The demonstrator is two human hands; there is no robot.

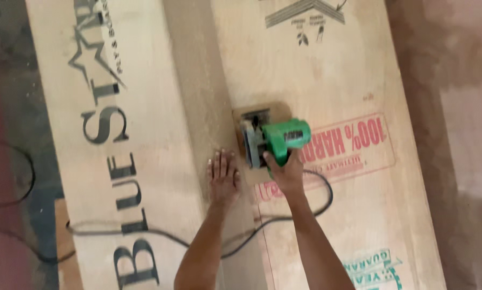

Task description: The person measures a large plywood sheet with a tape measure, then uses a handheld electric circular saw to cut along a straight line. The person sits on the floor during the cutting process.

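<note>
A green hand-held circular saw [276, 139] sits on a large plywood sheet [327, 70], its flat base plate on the wood. My right hand [286, 171] grips the saw's handle from behind. My left hand [223, 174] lies flat, fingers spread, on the sawdust-covered strip just left of the saw. A thin cut line runs back from the saw toward me through the sheet.
A second plywood board [117, 107] with large dark printing lies to the left. The saw's black cord [321, 201] loops behind my right arm and trails left across the boards. Dusty floor [466, 134] lies to the right; darker floor [10, 107] and more cord lie at far left.
</note>
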